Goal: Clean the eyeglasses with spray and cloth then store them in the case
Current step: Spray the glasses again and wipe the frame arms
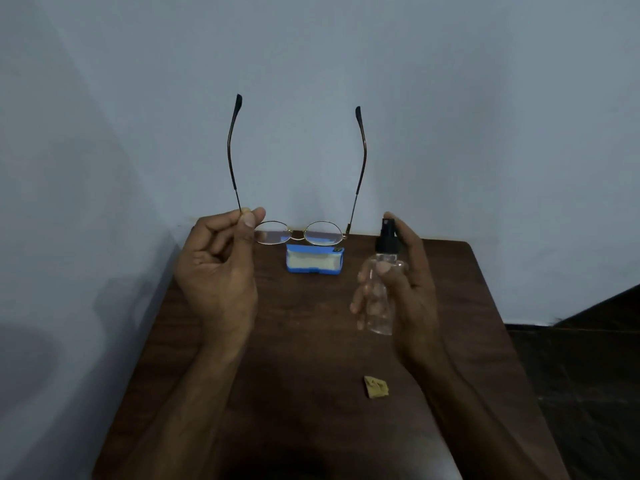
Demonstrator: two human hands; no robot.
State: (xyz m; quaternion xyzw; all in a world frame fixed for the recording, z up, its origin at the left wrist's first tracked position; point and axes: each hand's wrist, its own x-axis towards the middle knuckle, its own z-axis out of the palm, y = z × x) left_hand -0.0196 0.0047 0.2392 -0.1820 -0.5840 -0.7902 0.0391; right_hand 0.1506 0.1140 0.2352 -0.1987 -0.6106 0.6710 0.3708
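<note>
Head view, eyeglasses held up beside the spray. The open blue case (315, 259), pale lining showing, lies on the dark wooden table (294, 358) and serves as reference. The left hand (218, 268), raised to the left of the case, pinches one temple of the eyeglasses (297, 233) near its hinge between thumb and forefinger, the other fingers curled into the palm. The frame hangs in the air, its lenses appearing just above the case's far edge, both temples unfolded and pointing upward. The right hand (412, 282), raised to the right of the case, grips the clear spray bottle (381, 289) upright, fingers wrapped behind it, thumb on its front, forefinger over the black nozzle. A small tan cloth (375, 386) lies crumpled on the table, nearer the person than the case and to its right.
</note>
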